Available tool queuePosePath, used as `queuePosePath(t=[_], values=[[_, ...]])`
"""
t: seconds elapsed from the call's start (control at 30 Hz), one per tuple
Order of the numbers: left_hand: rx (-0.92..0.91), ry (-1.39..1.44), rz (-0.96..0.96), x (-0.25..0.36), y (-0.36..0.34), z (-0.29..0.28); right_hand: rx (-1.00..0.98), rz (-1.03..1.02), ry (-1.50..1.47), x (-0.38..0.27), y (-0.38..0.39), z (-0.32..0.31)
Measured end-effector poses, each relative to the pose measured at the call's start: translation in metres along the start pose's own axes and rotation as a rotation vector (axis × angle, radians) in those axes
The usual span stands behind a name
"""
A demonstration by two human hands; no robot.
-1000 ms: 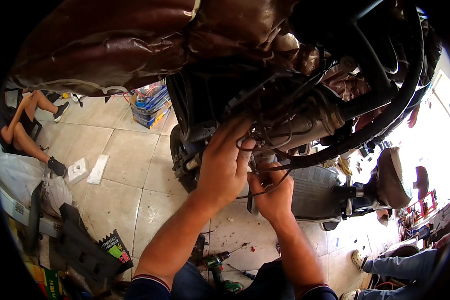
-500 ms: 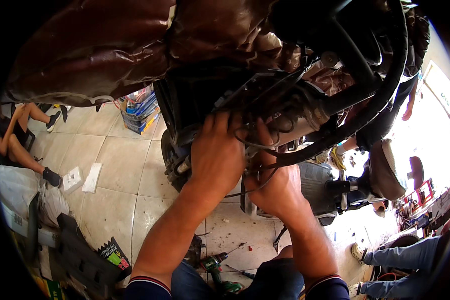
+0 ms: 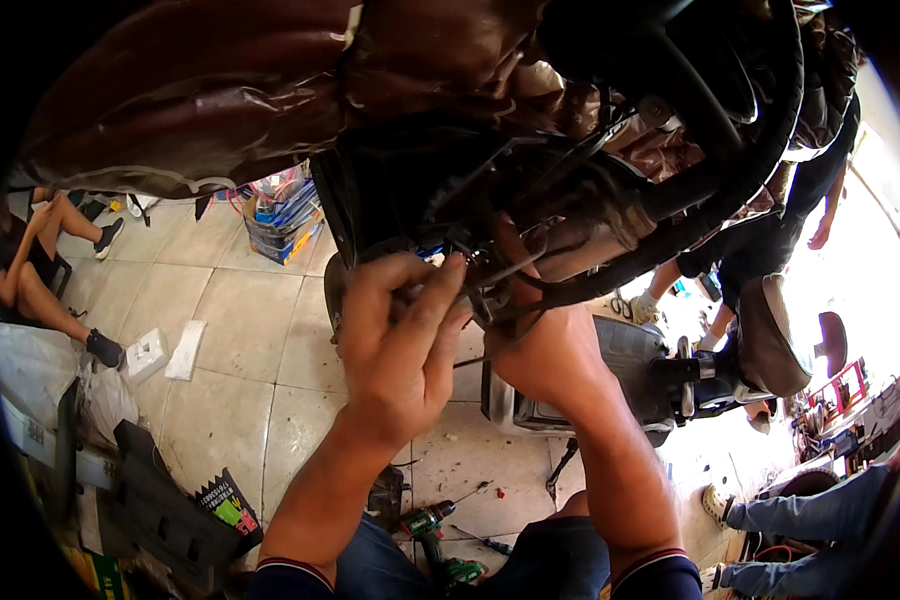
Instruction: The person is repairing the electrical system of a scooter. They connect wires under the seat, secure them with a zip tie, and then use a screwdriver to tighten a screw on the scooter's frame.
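Note:
My left hand [image 3: 405, 345] is curled with its fingertips at small dark parts and thin cables [image 3: 490, 275] on the underside of the scooter's steering column [image 3: 595, 240]; what it grips is too small to make out. My right hand [image 3: 550, 360] is just to its right, index finger reaching up behind the cables, other fingers curled and hidden. A thick wrapped black cable bundle [image 3: 710, 205] arches over to the right. A maroon padded cover [image 3: 190, 90] hangs over the top of the view, and the footboard with a seat [image 3: 770, 335] lies to the right.
A seated person [image 3: 45, 280] is at the left; others' legs [image 3: 800, 520] and a standing person [image 3: 800, 230] are at the right. A cordless drill [image 3: 435, 540] lies on the tiled floor [image 3: 225, 310] below me, with foam pieces [image 3: 150, 355], a box of supplies [image 3: 280, 225] and black panels [image 3: 145, 470] leftward.
My left hand has shifted left and turned, bringing its thumb and fingertips into view. My right hand's index finger has risen higher among the cables. The standing person at the right shows more.

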State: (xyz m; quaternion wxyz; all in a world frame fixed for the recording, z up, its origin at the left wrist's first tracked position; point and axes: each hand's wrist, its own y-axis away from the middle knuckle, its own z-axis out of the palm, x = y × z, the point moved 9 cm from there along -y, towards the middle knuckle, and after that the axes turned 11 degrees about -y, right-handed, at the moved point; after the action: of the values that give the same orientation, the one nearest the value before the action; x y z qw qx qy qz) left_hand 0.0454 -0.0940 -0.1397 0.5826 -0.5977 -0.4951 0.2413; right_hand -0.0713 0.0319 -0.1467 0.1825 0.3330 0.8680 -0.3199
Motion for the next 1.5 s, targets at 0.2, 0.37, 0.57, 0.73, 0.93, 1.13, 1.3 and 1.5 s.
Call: queuePosePath(t=[0.2, 0.37, 0.57, 0.73, 0.93, 1.13, 1.3, 1.5], values=[[0.046, 0.051, -0.082, -0.028, -0.010, 0.045, 0.188, -0.300, -0.179, -0.008, 0.031, -0.016], [-0.023, -0.226, -0.081, -0.030, -0.024, 0.078, 0.270, -0.447, -0.069, -0.020, 0.044, -0.026], [-0.089, -0.222, -0.118, -0.034, -0.027, 0.080, 0.052, -0.363, 0.113, -0.027, 0.017, -0.012], [-0.074, -0.303, -0.138, -0.034, -0.027, 0.082, -0.026, -0.306, 0.426, -0.033, 0.006, -0.012], [-0.053, -0.294, -0.114, -0.036, -0.027, 0.081, 0.080, -0.106, 0.433, -0.026, 0.002, -0.015], [-0.143, -0.361, -0.120, -0.033, -0.029, 0.082, -0.002, -0.330, 0.453, -0.036, 0.005, -0.011], [-0.232, -0.304, -0.306, -0.043, -0.028, 0.088, 0.037, -0.393, 0.523, -0.046, 0.007, -0.020], [-0.187, -0.401, -0.139, -0.029, -0.029, 0.089, 0.033, -0.309, 0.702, -0.045, -0.001, -0.015]])
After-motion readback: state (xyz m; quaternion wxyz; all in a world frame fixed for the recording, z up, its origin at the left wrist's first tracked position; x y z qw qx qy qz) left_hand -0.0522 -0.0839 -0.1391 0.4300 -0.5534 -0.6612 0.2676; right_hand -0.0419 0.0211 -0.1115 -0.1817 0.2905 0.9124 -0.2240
